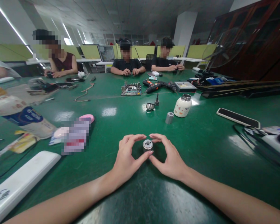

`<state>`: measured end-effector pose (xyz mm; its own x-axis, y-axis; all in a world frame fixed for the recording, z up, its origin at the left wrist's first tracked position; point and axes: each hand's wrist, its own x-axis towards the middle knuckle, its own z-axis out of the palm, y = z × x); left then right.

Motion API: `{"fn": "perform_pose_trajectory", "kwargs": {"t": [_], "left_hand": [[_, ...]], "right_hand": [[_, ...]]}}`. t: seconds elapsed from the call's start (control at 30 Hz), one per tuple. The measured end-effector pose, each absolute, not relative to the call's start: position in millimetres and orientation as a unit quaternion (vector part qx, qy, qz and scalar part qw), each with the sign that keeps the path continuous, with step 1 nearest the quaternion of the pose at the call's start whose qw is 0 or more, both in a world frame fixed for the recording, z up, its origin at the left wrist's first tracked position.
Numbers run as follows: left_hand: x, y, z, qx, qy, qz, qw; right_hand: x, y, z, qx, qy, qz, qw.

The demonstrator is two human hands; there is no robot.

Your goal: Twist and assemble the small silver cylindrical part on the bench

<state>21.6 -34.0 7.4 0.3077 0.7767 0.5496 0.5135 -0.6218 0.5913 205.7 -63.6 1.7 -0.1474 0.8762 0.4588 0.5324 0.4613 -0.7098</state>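
Observation:
A small silver metal cylinder (147, 144), probably a small motor, stands upright on the green table between my hands. Around its left side curve the fingers of my left hand (128, 151), with the thumb crossing its lower front. My right hand (170, 156) mirrors this on the right, thumb in front and fingertips near the back edge. Both hands have thumb and fingers apart; firm contact with the cylinder cannot be made out. Beyond them stand a similar metal cylinder (169, 118), a steel cup-shaped piece with a ring (150, 107) and a dark stepped part (156, 100).
Right of centre is a white steel-necked bottle (182, 107). Power drills (152, 87) and a circuit board (131, 89) lie farther back. A white bar-shaped case (23, 183) and a large plastic bottle (23, 115) occupy the left. Several people sit opposite. Cables (245, 133) lie right.

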Motion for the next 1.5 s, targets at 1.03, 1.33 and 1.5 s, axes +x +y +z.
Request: {"fn": "perform_pose_trajectory", "kwargs": {"t": [1.03, 1.33, 1.5], "left_hand": [[19.8, -34.3, 3.0, 0.857, 0.392, 0.293, 0.16], [19.4, -35.0, 4.2, 0.859, 0.399, 0.279, 0.159], [20.0, -34.6, 3.7, 0.857, 0.404, 0.28, 0.154]], "right_hand": [[208.5, -55.1, 11.9, -0.446, -0.696, 0.191, 0.528], [210.0, -48.7, 9.0, -0.47, -0.593, 0.222, 0.614], [223.3, -35.8, -3.9, -0.557, -0.622, 0.196, 0.514]]}}
